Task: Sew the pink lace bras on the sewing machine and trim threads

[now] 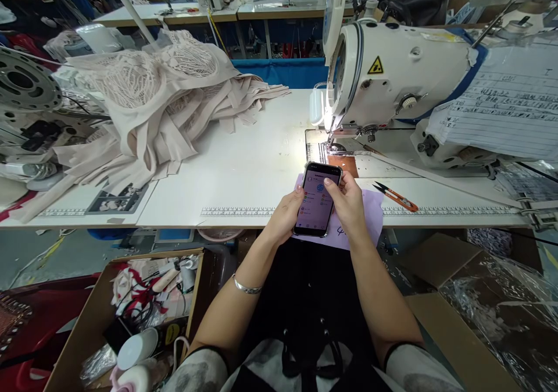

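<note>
A smartphone (314,206) with a lit screen is held upright between both hands at the table's front edge. My left hand (284,214) grips its left side, with the thumb along the edge. My right hand (347,205) wraps the right side, its thumb over the upper part of the screen. Beneath the phone lies a sheet of purple paper (372,209) with a handwritten mark. Orange-handled thread snips (396,196) rest to the right of the paper. Just beyond the phone stands a white sewing machine (401,72), its needle area lit.
A heap of beige lace-cup garments (174,95) covers the table's left part, beside another machine (26,107). Handwritten paper (501,101) hangs on the right. Below stand a box of odds and ends (82,322) and an open carton (440,322). A ruler strip (235,211) runs along the front edge.
</note>
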A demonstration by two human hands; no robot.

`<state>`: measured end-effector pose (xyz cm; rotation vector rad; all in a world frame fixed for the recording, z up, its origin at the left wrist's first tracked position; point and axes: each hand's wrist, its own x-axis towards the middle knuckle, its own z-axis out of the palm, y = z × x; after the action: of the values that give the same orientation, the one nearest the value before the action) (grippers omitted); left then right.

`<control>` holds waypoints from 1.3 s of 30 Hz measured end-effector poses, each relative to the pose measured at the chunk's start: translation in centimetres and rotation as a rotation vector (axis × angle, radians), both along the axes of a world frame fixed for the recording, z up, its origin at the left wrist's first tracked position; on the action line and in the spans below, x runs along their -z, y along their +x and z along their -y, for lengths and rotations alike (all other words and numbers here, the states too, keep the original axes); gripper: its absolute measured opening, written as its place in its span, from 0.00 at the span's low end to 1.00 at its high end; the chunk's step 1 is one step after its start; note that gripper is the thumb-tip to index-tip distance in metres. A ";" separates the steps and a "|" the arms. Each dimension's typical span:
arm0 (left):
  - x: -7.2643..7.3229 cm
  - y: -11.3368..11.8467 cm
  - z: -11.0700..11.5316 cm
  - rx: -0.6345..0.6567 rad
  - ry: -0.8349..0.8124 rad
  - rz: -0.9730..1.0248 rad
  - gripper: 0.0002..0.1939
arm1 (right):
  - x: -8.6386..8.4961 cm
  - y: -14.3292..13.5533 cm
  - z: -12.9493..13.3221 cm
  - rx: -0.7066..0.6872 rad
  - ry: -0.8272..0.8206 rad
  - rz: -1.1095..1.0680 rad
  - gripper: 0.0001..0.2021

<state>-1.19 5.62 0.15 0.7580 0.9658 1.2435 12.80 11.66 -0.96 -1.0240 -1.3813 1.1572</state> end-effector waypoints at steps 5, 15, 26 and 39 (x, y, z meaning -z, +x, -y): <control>0.7 -0.1 0.0 -0.018 -0.002 -0.002 0.29 | 0.1 0.2 0.0 0.028 0.020 0.000 0.21; 0.2 0.0 0.1 -0.029 -0.022 0.018 0.28 | 0.2 0.3 0.0 0.013 0.022 0.033 0.23; 0.0 0.1 0.0 -0.060 -0.064 0.031 0.30 | 0.5 0.3 0.0 0.015 0.056 0.016 0.23; 0.3 -0.1 0.0 -0.023 -0.043 0.009 0.30 | 0.5 0.4 -0.1 0.008 0.057 0.019 0.22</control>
<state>-1.32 5.67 -0.16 0.7089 0.9932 1.2408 13.20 11.72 -1.49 -1.0019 -1.4161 1.0984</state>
